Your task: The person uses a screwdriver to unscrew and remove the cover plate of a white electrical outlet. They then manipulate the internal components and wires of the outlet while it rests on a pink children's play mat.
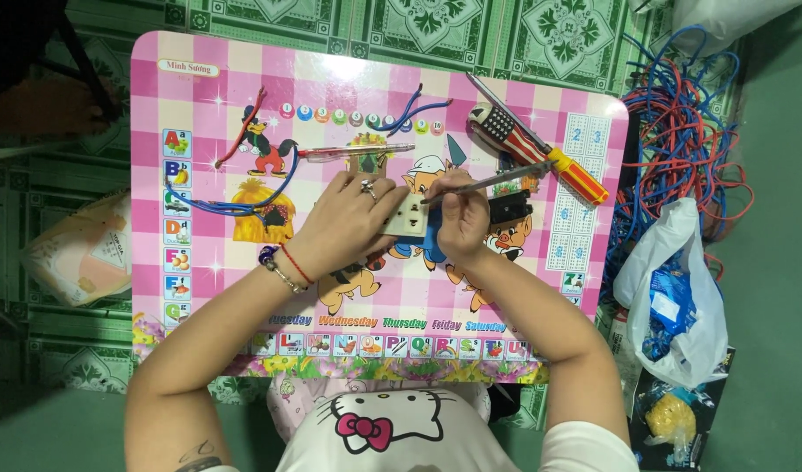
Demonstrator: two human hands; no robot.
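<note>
1. Socket block point(407, 214), cream-coloured with round pin holes, is held just above the middle of the worktop point(200, 288), pressed between both hands.
2. Left hand point(353, 223) is closed around the left side of the socket block, fingers curled over its top edge; a ring and bracelets are worn.
3. Right hand point(462, 218) is closed on a thin metal-shafted tool point(484, 183), probably a small screwdriver. The shaft is angled up to the right, and its tip is set against the face of the socket block.
4. Step in hand, as judged: a screw or terminal on the socket block is being worked with the tool tip. Whether it is being tightened or loosened cannot be told.
5. Next move, as judged: steady counter-pressure from the left hand is called for, with the tip kept seated.
6. A black part point(511, 208) lies just right of the right hand; beyond it, a striped-handled tool point(506, 133) and an orange-handled screwdriver point(569, 171).
7. A clear-bodied tester pen point(353, 152) and red and blue wire offcuts point(230, 205) lie further out; a wire tangle point(690, 131) lies off the worktop.
</note>
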